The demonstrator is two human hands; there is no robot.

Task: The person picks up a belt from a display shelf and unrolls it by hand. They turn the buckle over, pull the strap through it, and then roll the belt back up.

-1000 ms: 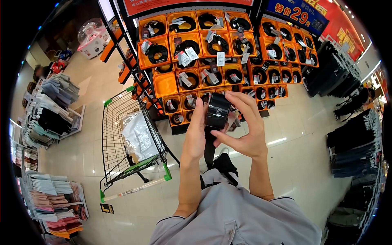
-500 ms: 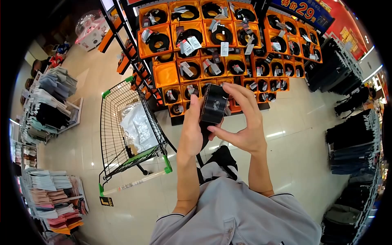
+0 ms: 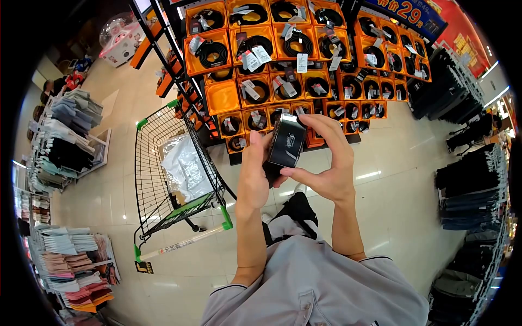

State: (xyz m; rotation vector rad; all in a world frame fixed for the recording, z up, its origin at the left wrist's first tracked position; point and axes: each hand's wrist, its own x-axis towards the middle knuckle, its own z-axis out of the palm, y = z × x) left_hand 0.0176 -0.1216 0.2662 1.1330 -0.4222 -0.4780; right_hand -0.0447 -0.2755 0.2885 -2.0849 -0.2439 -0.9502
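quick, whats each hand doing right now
Left hand: closed on the rolled belt.
Right hand: fingers curled round the same rolled belt, holding it too.

Grey short-sleeved shirt with thin dark piping along both sleeve hems, forearms bare

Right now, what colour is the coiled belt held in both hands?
The belt is glossy black; the head view shows it best.
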